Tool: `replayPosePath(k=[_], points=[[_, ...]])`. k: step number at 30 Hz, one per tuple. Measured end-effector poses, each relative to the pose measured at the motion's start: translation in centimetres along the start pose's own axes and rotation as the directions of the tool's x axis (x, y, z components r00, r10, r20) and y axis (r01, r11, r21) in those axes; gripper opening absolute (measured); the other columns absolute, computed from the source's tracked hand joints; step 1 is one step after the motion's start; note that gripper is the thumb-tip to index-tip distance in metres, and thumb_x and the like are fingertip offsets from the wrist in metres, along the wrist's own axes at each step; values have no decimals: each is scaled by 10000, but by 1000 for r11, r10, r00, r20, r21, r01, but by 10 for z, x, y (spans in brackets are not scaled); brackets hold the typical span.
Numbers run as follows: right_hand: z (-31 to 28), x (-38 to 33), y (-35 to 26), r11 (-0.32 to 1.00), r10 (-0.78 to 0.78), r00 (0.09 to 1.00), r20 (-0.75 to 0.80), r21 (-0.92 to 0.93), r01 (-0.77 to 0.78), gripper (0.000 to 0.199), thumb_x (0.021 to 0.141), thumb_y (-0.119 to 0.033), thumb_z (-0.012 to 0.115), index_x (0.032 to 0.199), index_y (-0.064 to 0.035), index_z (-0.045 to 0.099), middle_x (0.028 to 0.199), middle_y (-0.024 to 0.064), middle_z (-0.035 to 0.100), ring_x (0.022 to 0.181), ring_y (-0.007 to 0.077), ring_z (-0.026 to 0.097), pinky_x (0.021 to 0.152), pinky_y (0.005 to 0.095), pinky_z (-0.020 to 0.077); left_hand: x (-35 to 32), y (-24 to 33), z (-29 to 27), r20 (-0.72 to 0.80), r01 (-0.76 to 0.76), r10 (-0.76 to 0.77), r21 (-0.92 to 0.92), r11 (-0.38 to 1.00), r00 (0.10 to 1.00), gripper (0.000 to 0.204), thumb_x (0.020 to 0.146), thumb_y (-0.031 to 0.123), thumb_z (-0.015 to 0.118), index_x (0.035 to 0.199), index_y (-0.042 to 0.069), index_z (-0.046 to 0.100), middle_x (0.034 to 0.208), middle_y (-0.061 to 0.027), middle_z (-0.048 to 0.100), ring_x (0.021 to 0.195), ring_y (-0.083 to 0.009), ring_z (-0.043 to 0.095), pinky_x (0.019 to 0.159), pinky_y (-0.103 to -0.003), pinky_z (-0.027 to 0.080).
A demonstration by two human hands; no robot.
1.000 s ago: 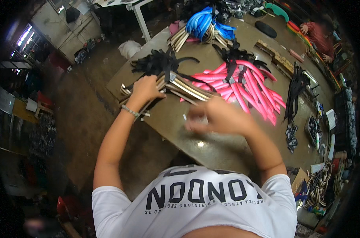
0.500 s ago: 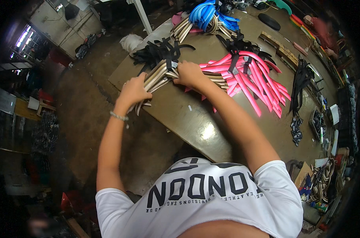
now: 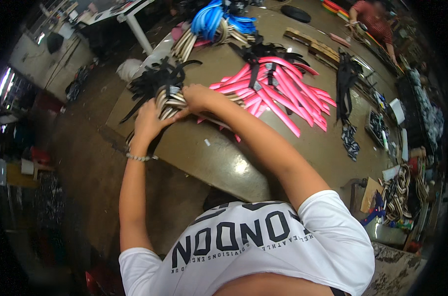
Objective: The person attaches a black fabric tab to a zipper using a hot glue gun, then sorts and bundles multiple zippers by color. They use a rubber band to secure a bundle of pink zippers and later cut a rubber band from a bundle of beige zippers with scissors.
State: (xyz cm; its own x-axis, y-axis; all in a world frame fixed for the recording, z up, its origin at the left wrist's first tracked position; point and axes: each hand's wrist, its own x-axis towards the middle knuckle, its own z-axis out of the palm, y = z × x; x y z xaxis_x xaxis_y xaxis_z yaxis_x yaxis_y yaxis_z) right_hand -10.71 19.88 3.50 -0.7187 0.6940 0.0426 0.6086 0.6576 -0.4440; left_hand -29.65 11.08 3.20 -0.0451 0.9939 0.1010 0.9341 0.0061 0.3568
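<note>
Head cam: the bundle of cream-and-dark strips (image 3: 170,104) is right between the hands on the near-left part of the table (image 3: 224,160), running roughly crosswise, with ends poking out right past the right wrist. Left hand (image 3: 148,121) is curled around its left side, thumb stretched inward; right hand (image 3: 200,98) is closed over it just beside. Neither's nearer, both are touching. Fingertips are hidden, so can't tell how tight. Black webbing straps (image 3: 157,79) sit just beyond, pink strips (image 3: 283,91) off right.
</note>
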Motion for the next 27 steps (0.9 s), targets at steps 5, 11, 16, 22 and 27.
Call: replayPosePath(k=[5,11,16,22,27], points=[[-94,-84,80,959,253,951,-176,175,-222,523,796,-437,700,1021,31,636,894,188,671,818,267,661,734,373,507,8,-27,3,-30,44,-44,16,999,999,609,611,382,829,971,-48,589,965,-244,610,920,-407,587,816,-454,472],[-23,-141,140,949,216,815,-538,-78,-304,395,811,-277,689,1089,-17,582,1036,193,540,981,338,532,827,411,459,18,-38,-5,-9,64,-65,-111,992,998,603,622,341,819,1028,-52,609,965,-252,639,963,-396,598,828,-431,466],[-20,-148,160,862,119,813,-571,-347,-370,211,834,-174,612,948,-1,567,980,177,554,924,345,540,765,426,467,-3,2,-17,-367,206,-89,295,933,926,832,674,401,795,1320,7,450,1266,-217,510,1173,-378,485,973,-429,400],[-65,-158,151,957,275,850,-449,45,-286,181,830,-126,567,892,41,533,828,254,609,825,379,612,722,462,472,3,139,44,-347,-492,397,-251,834,850,527,817,279,700,1240,13,535,1229,-169,548,1145,-308,520,1007,-390,383],[-100,-150,172,974,222,949,-222,104,-203,187,827,-126,583,947,18,592,862,219,637,809,358,625,715,424,474,80,202,101,-142,-468,446,-226,855,884,564,738,306,742,1161,-19,559,1115,-198,599,1064,-338,562,947,-394,430]])
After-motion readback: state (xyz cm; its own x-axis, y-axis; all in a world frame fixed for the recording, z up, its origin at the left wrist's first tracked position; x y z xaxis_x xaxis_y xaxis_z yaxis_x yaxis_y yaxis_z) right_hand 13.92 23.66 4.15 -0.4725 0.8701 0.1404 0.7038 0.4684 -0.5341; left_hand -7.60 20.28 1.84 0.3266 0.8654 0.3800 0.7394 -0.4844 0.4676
